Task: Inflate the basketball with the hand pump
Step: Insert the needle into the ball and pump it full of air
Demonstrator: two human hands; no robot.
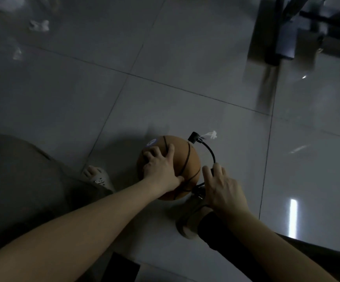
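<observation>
Basketball (187, 159) on floor (165, 98), left hand (161, 167) spread open atop it, right hand (222, 186) just beside, grip unclear

The pump (198, 193) sits almost wholly hidden under the right hand (224, 190), whose grip cannot be judged. Dark furniture (277, 37) at upper right is blurred and cut off by the frame's edge; white scraps (40, 25) at upper left are smeared beyond telling.
</observation>
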